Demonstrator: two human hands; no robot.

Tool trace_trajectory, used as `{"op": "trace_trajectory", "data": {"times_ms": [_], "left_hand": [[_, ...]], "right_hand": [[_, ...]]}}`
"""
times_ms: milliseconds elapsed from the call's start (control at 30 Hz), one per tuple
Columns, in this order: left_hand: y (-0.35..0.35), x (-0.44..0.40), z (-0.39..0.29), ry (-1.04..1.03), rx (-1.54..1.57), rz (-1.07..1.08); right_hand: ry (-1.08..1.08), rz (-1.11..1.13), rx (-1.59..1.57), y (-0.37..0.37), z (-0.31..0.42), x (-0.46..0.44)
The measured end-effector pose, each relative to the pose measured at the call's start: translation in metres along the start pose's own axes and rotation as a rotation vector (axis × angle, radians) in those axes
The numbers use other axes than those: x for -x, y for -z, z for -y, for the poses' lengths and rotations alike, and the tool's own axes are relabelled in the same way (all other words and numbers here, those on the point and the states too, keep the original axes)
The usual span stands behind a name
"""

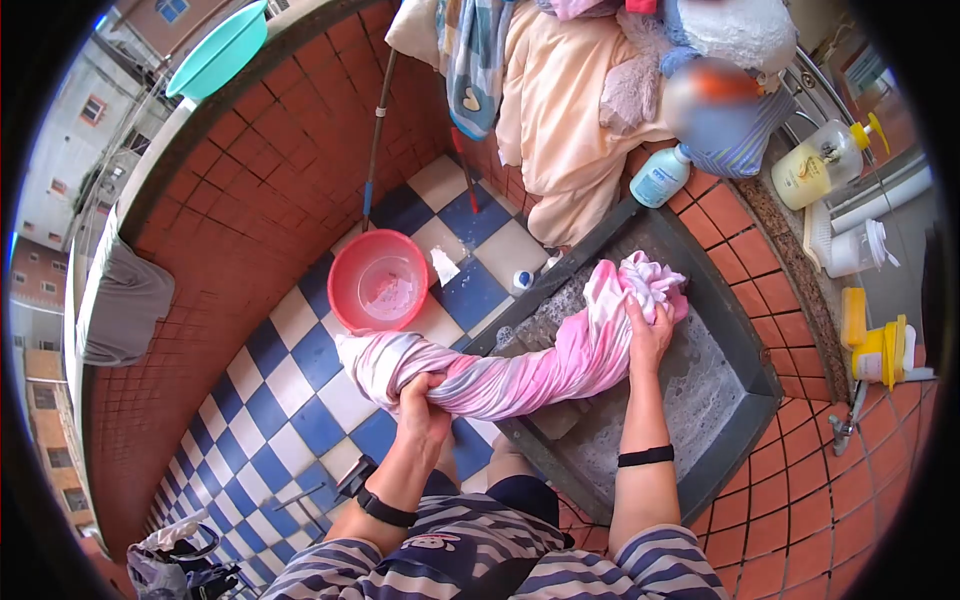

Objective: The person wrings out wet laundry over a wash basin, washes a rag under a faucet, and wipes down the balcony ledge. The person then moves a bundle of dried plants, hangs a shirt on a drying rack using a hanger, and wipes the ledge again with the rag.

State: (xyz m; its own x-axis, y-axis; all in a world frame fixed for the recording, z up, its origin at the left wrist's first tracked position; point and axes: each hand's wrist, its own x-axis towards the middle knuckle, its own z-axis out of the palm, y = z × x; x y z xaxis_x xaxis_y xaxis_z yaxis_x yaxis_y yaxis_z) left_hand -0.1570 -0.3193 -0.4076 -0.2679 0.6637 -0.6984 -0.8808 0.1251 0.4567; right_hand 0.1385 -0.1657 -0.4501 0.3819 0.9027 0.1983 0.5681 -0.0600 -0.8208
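Note:
A long pink, white and grey striped cloth point(520, 380), twisted like a rope, stretches between my two hands. My left hand point(424, 405) is closed round its left part, out past the sink's edge. Near the bunched right end, my right hand point(650, 333) grips the fabric above the dark stone sink point(735, 425). Foamy water point(690, 385) lies in the basin under the right hand. The cloth's left end hangs just below a pink plastic basin point(378, 280) on the floor. What kind of cloth it is, I cannot tell.
A pale blue bottle point(661, 177) stands at the sink's far corner. Clothes point(560, 110) hang in a heap behind it. On the right ledge are a yellow pump bottle point(820, 165) and a yellow tub point(880, 352), above a tap point(846, 425). A green basin point(218, 55) rests on the wall.

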Motion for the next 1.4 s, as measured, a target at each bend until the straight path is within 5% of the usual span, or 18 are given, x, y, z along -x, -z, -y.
{"op": "trace_trajectory", "data": {"times_ms": [67, 233, 267, 333, 400, 467, 600, 1000, 1067, 1400], "left_hand": [[-0.019, 0.011, -0.018, -0.150, -0.114, 0.031], [-0.025, 0.016, -0.069, -0.546, -0.756, 0.743], [-0.011, 0.008, -0.074, -0.315, -0.536, 0.759], [-0.023, -0.014, -0.085, -0.705, -1.128, 0.721], [-0.031, -0.006, -0.084, -0.674, -1.210, 0.808], [-0.030, 0.005, -0.074, -0.606, -1.319, 0.920], [-0.022, 0.013, -0.042, -0.471, -1.485, 1.176], [-0.046, -0.040, 0.064, -0.084, -1.473, 1.621], [-0.058, -0.048, 0.080, -0.049, -1.440, 1.658], [-0.154, -0.090, 0.127, -0.308, -1.116, 1.656]], "right_hand": [[-0.127, -0.018, -0.174, 0.007, 0.003, 0.010], [-0.133, -0.018, -0.238, -0.004, 0.009, 0.040], [-0.131, -0.011, -0.264, -0.006, 0.018, 0.045], [-0.108, -0.088, -0.312, -0.002, 0.045, 0.045], [-0.084, -0.166, -0.354, 0.001, 0.054, 0.047], [-0.079, 0.018, -0.044, 0.011, 0.052, 0.060], [0.024, -0.069, 0.372, 0.004, 0.074, 0.069], [-0.236, 0.331, 0.596, -0.047, -0.020, 0.006], [-0.210, 0.383, 0.504, -0.024, 0.014, -0.007], [-0.318, 0.531, 0.470, -0.038, -0.023, -0.031]]}}
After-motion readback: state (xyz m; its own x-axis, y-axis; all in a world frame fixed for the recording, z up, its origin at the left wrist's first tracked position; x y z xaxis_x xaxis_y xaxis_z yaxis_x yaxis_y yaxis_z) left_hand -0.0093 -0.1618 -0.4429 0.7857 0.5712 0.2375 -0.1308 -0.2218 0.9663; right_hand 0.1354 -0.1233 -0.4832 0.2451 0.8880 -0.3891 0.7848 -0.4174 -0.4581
